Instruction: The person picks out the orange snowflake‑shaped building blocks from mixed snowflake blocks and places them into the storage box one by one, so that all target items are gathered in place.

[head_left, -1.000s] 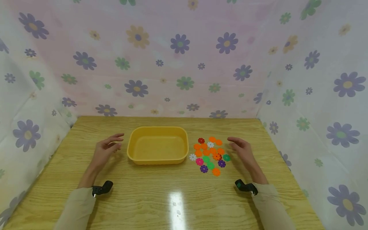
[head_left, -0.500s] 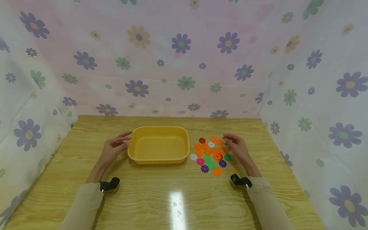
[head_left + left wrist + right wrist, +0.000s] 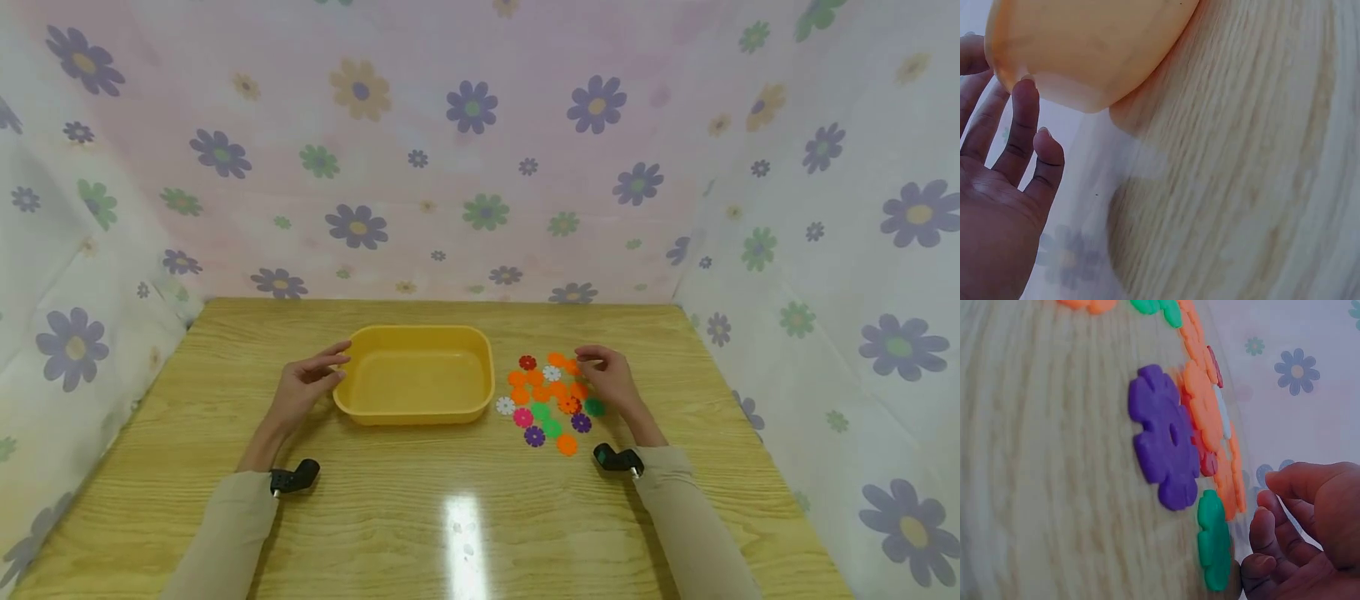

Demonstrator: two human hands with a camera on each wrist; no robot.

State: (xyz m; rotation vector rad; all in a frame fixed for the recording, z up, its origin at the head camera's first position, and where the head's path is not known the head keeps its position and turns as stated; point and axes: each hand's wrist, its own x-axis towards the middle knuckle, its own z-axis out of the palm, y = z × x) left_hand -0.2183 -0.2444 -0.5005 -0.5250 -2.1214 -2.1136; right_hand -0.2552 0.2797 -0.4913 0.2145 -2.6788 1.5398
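A yellow plastic tray (image 3: 414, 416) sits left of the table's middle, nothing in it. At its left end is my left hand (image 3: 300, 388), fingertips right at the rim and fingers loosely bent; the left wrist view shows them against the tray's wall (image 3: 1085, 50). To the tray's right lie flat flower-shaped plastic pieces, among them orange ones, a pink piece (image 3: 522, 417) and a white piece (image 3: 506, 406). My right hand (image 3: 611, 379) hovers at the group's right edge, fingertips over an orange piece. Close to it in the right wrist view are a green piece (image 3: 1214, 544) and a purple piece (image 3: 1163, 437).
The wood-grain table (image 3: 375, 517) has a bright light reflection near its front. Flower-printed cloth (image 3: 420, 192) encloses the back and both sides. A small black camera (image 3: 296, 477) is strapped to each wrist.
Both hands have moved inward: the left from beside the tray to its left rim, the right leftward to the edge of the flower pieces. Tray and pieces stay where they were.
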